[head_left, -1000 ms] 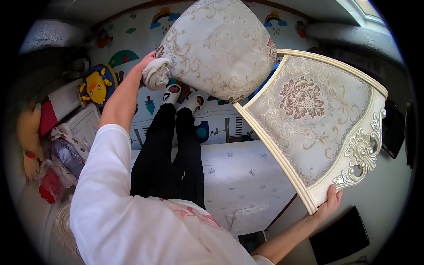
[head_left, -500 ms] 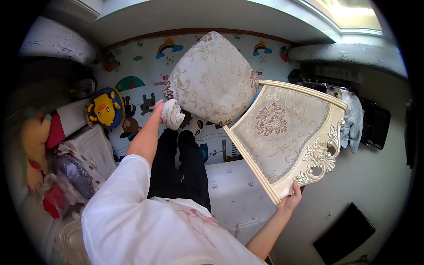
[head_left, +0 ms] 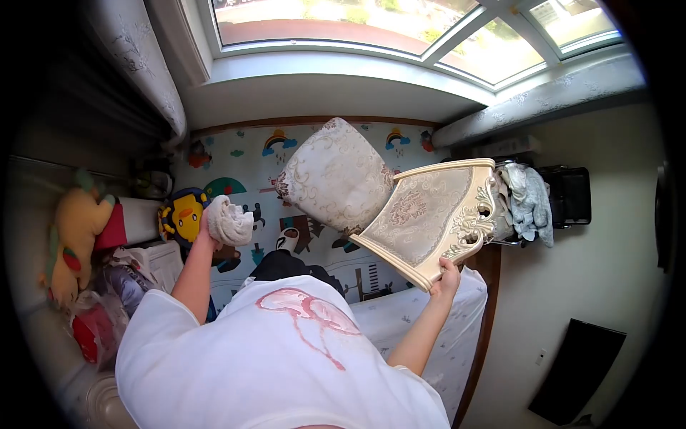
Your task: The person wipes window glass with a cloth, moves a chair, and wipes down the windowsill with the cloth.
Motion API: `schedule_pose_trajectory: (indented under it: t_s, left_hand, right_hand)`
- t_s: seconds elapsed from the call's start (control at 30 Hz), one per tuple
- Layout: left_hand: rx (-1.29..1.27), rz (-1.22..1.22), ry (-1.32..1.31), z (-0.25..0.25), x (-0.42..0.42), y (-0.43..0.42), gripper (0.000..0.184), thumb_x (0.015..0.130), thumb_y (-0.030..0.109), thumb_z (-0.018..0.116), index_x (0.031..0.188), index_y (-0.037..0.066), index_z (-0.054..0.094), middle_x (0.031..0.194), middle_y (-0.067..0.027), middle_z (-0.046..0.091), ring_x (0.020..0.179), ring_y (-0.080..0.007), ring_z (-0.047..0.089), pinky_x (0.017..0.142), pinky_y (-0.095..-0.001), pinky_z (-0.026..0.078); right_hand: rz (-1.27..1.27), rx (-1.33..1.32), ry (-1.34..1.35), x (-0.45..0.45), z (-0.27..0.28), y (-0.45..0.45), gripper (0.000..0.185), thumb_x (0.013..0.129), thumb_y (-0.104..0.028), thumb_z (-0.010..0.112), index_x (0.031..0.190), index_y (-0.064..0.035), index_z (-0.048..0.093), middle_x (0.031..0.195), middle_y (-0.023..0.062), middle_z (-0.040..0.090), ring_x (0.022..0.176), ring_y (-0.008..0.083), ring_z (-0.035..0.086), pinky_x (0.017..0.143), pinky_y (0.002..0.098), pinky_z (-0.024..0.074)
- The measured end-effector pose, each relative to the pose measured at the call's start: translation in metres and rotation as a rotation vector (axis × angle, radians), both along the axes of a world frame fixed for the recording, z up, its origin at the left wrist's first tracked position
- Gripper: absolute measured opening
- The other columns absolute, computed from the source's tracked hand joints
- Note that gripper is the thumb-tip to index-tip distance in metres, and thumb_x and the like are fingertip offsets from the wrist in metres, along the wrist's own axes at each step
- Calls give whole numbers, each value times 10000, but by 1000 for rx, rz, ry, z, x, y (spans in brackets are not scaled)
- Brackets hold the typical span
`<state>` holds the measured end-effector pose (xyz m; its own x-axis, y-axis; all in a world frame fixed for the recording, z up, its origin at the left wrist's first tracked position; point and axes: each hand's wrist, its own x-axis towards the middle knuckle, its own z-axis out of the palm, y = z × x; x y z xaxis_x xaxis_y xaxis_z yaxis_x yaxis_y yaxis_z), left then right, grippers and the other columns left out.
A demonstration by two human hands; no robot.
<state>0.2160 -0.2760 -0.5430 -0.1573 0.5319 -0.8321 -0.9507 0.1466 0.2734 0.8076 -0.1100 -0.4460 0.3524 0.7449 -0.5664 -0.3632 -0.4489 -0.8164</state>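
Observation:
My left hand (head_left: 207,227) is closed around a crumpled whitish cloth (head_left: 231,220), held clear of the chair on its left side. An ornate cream chair stands in front of me, with a patterned padded seat (head_left: 336,175) and an upholstered backrest (head_left: 414,214). Carved scrollwork (head_left: 477,213) runs along the top rail of that backrest. At the rail's near corner, my right hand (head_left: 446,280) grips the cream frame.
A patterned play mat (head_left: 243,168) covers the floor. To the left lie a yellow-and-blue duck-faced item (head_left: 187,216) and a plush toy (head_left: 80,225). A bed (head_left: 450,336) is at the near right; draped clothes (head_left: 530,200) hang beyond. A window (head_left: 343,25) is ahead.
The view has tilted up, showing more window. My left hand with the cloth has moved left, away from the seat. My right hand still holds the backrest.

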Motion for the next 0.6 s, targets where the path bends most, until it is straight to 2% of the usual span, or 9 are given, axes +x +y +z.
schedule_pose_trajectory:
  t_s: [0.07,0.13,0.17,0.27,0.3,0.4,0.43,0.47,0.6]
  left_hand:
    - [62,38,24,2,-4,-23,452,1016,465,437,1214,112,638,1215,-147,663,1129,-382,616,1044,-564,462]
    - [140,72,30,-31,-12,-48,442,1017,456,443,1220,116,637,1209,-151,664,1128,-391,615,1044,-563,462]
    - [63,106,95,-30,-5,-50,462,1019,464,422,1267,129,621,1266,-147,645,1187,-392,586,1076,-567,433]
    - [-46,150,99,0,31,-56,490,1022,478,388,1295,136,608,1305,-132,631,1221,-393,566,1098,-573,404]
    - [-56,164,70,-19,28,-67,536,1029,481,337,1374,139,562,1404,-129,575,1306,-388,510,1139,-562,359]
    - [-72,178,90,-33,35,-101,496,1023,460,352,1331,145,581,1400,-116,571,1321,-381,485,1157,-571,314]
    - [74,291,-21,-63,22,-118,509,1024,443,331,1376,146,548,1460,-111,523,1386,-368,425,1193,-570,250]
    - [-52,242,51,-80,10,-150,511,1023,444,334,1375,143,550,1459,-113,524,1384,-370,427,1192,-570,252]
    - [-233,209,86,-35,-41,-193,518,1018,444,342,1374,132,554,1457,-122,527,1379,-377,435,1192,-568,262]
  right_hand:
    - [-3,42,-99,-19,16,-6,341,846,55,602,1184,81,562,1139,159,633,1027,270,649,921,398,538]
    - [10,2,-182,-31,24,-8,299,838,66,608,1135,79,574,1116,150,640,997,247,649,889,375,533]
    - [4,23,-77,-32,27,-8,282,837,68,609,1116,76,566,1109,144,638,972,238,644,875,355,522]
    - [-29,-10,-74,-39,31,-6,304,831,75,615,1131,78,564,1107,143,639,982,242,645,894,354,517]
    - [-20,-55,-93,-38,33,-2,393,824,91,605,1207,82,516,1168,161,614,1025,248,633,914,345,511]
    - [-83,-113,-107,-30,19,1,475,830,76,587,1284,79,450,1240,187,575,1074,263,618,936,353,505]
    - [-71,-134,-154,-28,9,4,490,830,68,582,1297,78,434,1254,191,565,1086,269,614,942,357,503]
    - [-67,-165,-206,-24,0,6,506,830,60,577,1310,76,418,1267,196,556,1098,275,610,949,361,501]
    - [-37,-224,-254,-21,6,5,506,810,52,556,1300,67,432,1256,180,566,1117,298,612,969,391,510]
